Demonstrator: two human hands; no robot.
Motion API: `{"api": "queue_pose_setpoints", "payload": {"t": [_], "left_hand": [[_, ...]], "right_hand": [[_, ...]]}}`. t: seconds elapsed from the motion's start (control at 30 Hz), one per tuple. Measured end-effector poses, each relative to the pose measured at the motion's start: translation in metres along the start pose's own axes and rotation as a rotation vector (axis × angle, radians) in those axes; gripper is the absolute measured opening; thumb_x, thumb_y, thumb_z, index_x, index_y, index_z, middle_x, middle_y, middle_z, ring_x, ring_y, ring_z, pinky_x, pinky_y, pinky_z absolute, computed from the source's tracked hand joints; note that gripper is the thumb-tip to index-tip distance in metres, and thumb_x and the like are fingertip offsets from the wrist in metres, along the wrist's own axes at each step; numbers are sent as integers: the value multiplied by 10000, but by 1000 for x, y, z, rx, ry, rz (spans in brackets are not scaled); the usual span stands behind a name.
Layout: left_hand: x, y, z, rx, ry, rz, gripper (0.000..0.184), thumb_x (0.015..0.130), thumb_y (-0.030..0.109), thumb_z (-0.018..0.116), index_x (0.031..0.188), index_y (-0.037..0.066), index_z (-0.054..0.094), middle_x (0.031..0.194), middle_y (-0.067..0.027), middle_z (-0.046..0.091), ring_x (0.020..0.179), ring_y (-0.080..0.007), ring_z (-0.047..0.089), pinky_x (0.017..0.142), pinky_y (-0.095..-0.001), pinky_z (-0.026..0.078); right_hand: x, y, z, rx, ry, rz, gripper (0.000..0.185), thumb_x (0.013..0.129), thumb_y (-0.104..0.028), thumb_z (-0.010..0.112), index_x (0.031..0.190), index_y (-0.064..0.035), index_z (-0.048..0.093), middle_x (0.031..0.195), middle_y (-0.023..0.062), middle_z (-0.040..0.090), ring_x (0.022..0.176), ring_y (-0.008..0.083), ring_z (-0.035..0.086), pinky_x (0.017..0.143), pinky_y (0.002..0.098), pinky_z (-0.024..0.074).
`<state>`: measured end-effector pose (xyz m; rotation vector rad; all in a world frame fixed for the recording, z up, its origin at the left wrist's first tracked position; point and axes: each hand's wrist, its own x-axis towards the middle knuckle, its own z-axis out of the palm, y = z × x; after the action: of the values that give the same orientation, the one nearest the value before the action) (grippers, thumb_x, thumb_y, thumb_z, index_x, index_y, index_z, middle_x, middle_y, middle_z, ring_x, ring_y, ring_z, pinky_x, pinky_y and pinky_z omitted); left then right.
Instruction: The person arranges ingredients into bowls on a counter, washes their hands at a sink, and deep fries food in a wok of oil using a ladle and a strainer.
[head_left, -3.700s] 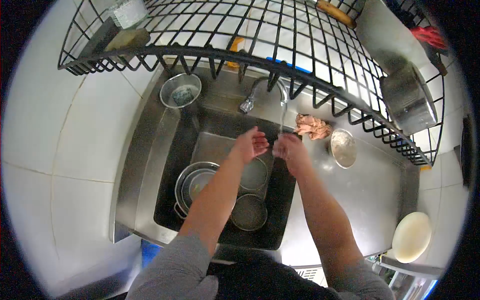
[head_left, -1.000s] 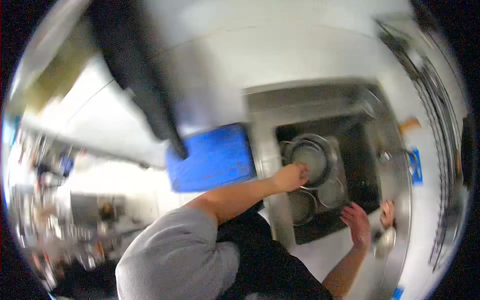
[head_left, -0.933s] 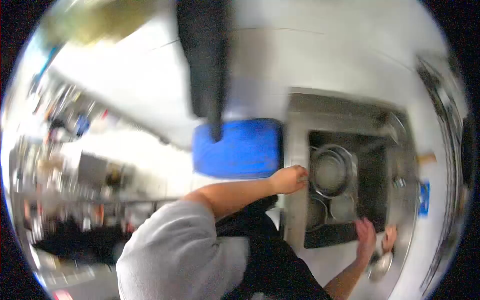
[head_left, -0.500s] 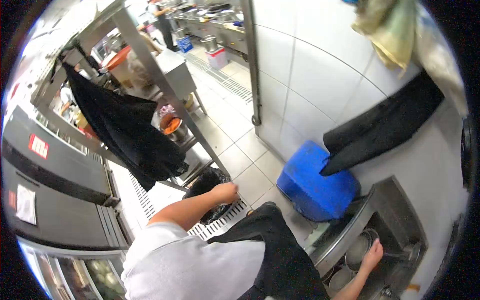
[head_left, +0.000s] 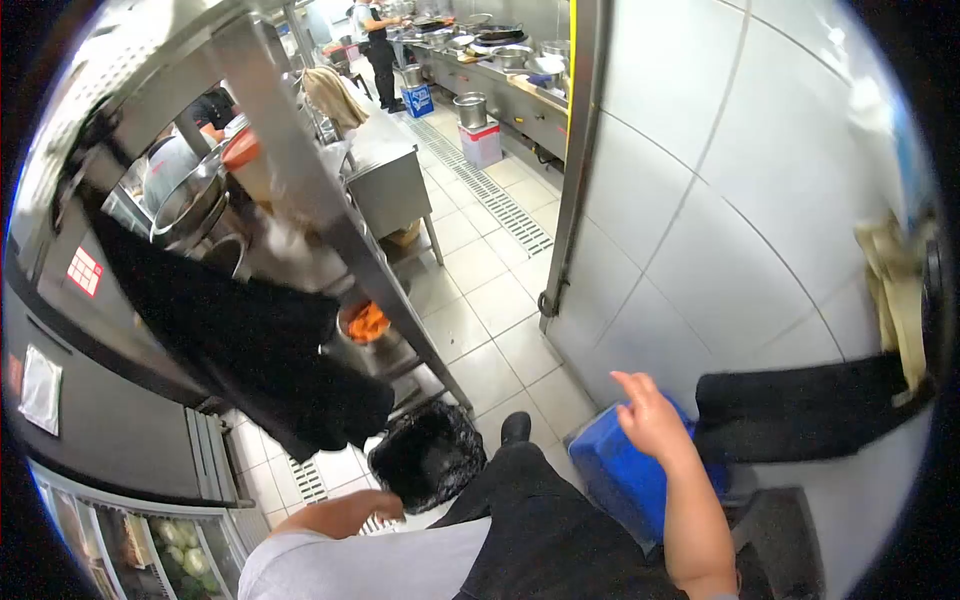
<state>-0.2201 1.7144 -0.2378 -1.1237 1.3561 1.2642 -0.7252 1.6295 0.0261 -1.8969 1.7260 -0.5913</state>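
Observation:
My right hand (head_left: pixel 648 415) is raised over the blue bin (head_left: pixel 630 470), its fingers spread and holding nothing. Low in the view, my left hand (head_left: pixel 375 508) hangs near the bin lined with a black bag (head_left: pixel 428 455); its fingers are partly blurred, so I cannot tell how they are held. One dark shoe (head_left: pixel 516 428) is on the tiled floor, between the black-lined bin and the blue bin. A black cloth (head_left: pixel 800 410) hangs on the wall to the right of my right hand.
A metal shelf rack (head_left: pixel 330 200) with a black garment (head_left: pixel 240 340) stands left. A passage of floor tiles (head_left: pixel 480 330) with a drain grate (head_left: pixel 490 190) leads to a cooking line (head_left: pixel 480 75), where a person (head_left: pixel 378 55) stands. A tiled wall (head_left: pixel 680 200) edges the right.
The view has swung from the sink to the passage, and the basin has dropped out of sight. My right hand has left the sink and is over the blue bin. My left hand is lower.

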Motion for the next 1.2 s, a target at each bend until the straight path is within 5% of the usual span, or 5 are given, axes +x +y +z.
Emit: {"api": "queue_pose_setpoints", "payload": {"t": [0.13,0.43,0.53,0.87,1.2], "left_hand": [[-51,40,-61,-269,-124,-103,349,855,376,610,885,31,653,881,-136,672,880,-254,628,769,-424,492],[-79,74,-198,-810,482,131,365,870,388,586,943,32,622,922,-129,656,898,-246,618,787,-414,486],[-95,86,-228,-971,618,167,372,876,392,578,963,32,611,936,-127,651,904,-243,615,793,-411,485],[-136,95,-322,-1339,849,229,396,893,406,552,1027,34,576,982,-119,634,924,-234,604,813,-400,478],[-140,89,-428,-1679,971,217,426,911,420,525,1092,35,541,1028,-111,618,944,-225,594,834,-389,472]], "right_hand": [[106,17,8,-126,-347,19,423,868,-256,567,1257,-95,523,1210,190,552,1089,362,551,924,428,458],[358,-16,65,-165,-597,-260,449,842,-256,612,1236,-51,546,1020,164,648,970,335,607,858,398,484],[416,-38,87,498,-962,-36,417,840,-280,620,1181,-43,586,993,154,664,892,314,633,815,395,501],[612,-60,209,-177,-633,-383,685,780,-476,647,1234,26,538,1178,231,599,1103,355,576,919,404,469],[856,-338,200,458,-99,-515,1120,674,-613,711,1478,-62,157,1472,257,238,1342,373,319,1086,432,310]]}}
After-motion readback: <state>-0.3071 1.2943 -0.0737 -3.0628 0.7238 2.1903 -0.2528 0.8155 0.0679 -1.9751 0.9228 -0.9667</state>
